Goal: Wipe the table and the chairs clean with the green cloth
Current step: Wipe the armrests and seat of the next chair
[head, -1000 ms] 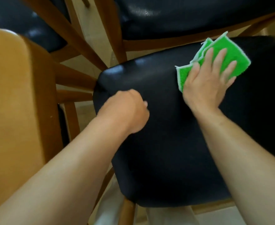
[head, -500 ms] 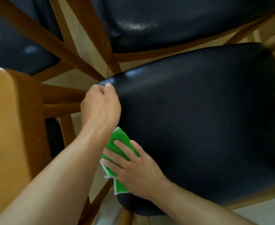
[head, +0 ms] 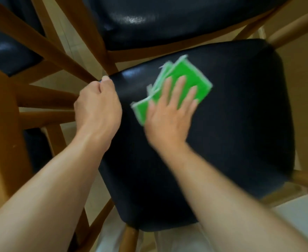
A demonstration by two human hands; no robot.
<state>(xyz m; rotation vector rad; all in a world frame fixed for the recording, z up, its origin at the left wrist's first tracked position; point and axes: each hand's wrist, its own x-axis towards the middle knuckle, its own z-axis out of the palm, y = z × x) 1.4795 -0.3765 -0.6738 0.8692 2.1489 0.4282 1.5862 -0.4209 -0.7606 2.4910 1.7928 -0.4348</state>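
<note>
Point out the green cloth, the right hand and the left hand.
green cloth (head: 189, 77), head view, bare far part.
right hand (head: 169, 117), head view, back of hand.
left hand (head: 98, 108), head view, back of hand.

Glossy black seat (head: 231, 124), wooden frame (head: 46, 99)

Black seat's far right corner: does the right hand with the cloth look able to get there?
Probably yes. The right hand presses the green cloth flat on the black seat, and bare cushion runs to that corner with nothing lying between.
</note>
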